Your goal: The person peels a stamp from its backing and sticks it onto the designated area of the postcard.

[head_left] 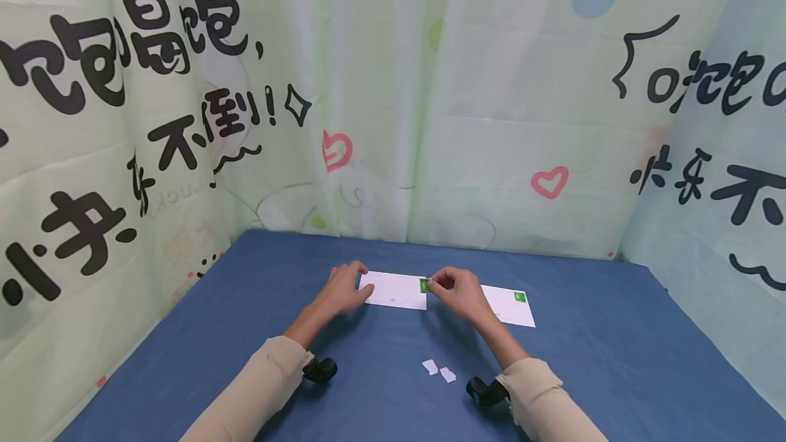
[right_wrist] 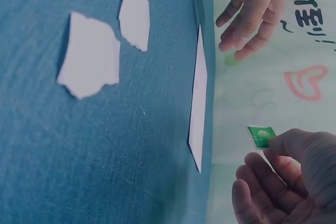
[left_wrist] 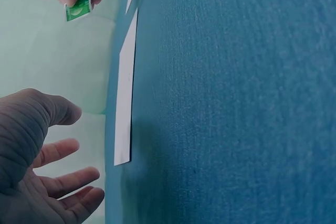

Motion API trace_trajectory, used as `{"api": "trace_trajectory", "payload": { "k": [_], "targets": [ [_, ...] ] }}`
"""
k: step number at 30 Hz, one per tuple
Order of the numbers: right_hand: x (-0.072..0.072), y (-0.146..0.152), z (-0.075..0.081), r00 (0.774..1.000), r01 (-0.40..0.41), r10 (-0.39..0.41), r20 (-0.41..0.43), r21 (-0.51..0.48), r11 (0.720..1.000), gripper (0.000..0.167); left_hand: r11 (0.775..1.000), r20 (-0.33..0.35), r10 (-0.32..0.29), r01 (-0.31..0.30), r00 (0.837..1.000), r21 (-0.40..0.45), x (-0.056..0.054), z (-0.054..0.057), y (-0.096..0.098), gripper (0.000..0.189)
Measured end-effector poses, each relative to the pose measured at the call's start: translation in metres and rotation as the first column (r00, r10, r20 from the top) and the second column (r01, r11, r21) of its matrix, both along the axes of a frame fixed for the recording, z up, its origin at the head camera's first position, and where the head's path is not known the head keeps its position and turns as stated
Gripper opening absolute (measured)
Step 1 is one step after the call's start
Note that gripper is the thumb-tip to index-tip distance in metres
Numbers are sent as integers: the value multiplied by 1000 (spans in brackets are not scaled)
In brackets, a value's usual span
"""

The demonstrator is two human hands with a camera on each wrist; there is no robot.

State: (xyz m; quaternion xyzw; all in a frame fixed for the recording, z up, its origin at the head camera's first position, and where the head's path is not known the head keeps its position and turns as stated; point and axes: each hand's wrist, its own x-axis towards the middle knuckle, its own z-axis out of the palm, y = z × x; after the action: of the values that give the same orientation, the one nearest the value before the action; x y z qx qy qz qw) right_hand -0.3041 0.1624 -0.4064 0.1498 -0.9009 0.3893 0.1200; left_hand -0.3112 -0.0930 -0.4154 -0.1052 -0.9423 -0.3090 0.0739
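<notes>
Between thumb and fingertip, my right hand (head_left: 459, 294) pinches a small green postage stamp (right_wrist: 261, 136). In the head view that stamp appears over the upper right corner of a white envelope (head_left: 393, 290); both wrist views show it held above the table. My left hand (head_left: 344, 288) is at the envelope's left end, with fingers spread and nothing held. The left wrist view shows a gap between those fingers and the envelope. Partly behind my right hand lies a second white envelope (head_left: 510, 309), with a green stamp (head_left: 520, 297) on its upper right corner.
Two torn white paper scraps (right_wrist: 90, 56) lie on the blue tablecloth (head_left: 381, 380), nearer me than the envelopes. A pale printed curtain (head_left: 479, 87) hangs behind the table and along its sides. Each wrist carries a black device (head_left: 321, 370).
</notes>
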Motion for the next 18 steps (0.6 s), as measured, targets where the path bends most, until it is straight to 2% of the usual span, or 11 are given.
{"api": "trace_trajectory", "payload": {
  "k": [7,18],
  "targets": [
    [-3,-1,-2,999,21,-20,45,-17,1000,12,1000,34,14,-14,999,-7,-4,-4,-1,36],
    [-6,-4,-1,993,71,-68,95,-30,997,14,1000,44,-6,7,999,-21,-8,-6,-4,35]
  ]
}}
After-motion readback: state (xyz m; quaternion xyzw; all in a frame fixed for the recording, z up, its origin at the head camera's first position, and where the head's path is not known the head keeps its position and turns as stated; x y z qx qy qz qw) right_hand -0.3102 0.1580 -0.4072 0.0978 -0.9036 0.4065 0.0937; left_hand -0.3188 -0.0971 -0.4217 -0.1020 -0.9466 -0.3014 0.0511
